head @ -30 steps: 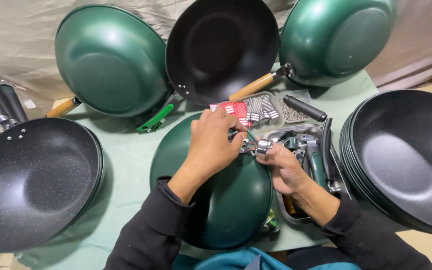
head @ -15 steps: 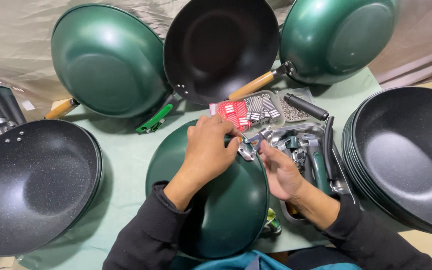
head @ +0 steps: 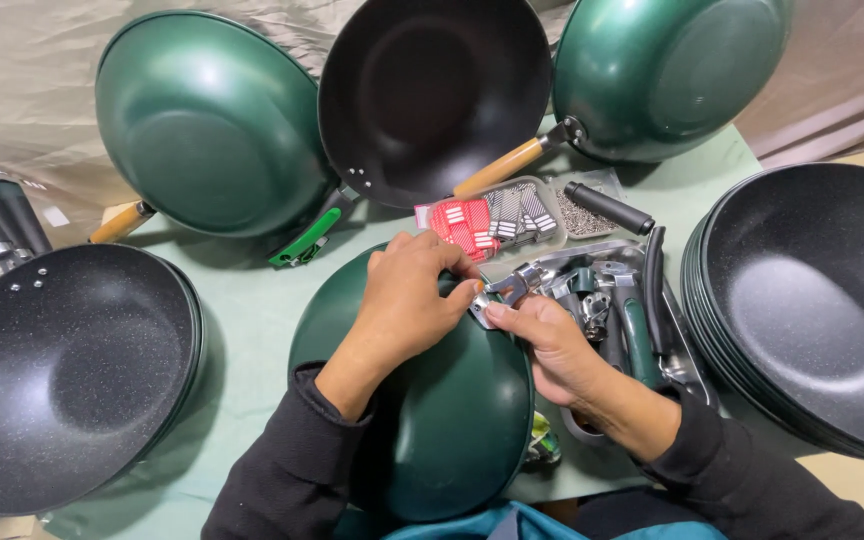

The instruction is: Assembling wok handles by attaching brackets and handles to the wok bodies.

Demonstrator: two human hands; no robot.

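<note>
Both hands (head: pixel 482 310) pinching metal bracket (head: pixel 505 290) at upturned green wok (head: pixel 432 420) rim, bracket angled up-right

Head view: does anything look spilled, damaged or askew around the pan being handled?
Nothing stands out. Both hands, left hand and right hand, meet at the rim of the upturned green pan; the tray of metal parts is cluttered but contained.

Single head-worn view, looking steeply down from close above the pale green cloth-covered table (head: pixel 242 300); both hands low centre of the frame, pans ringing the edges.
</note>
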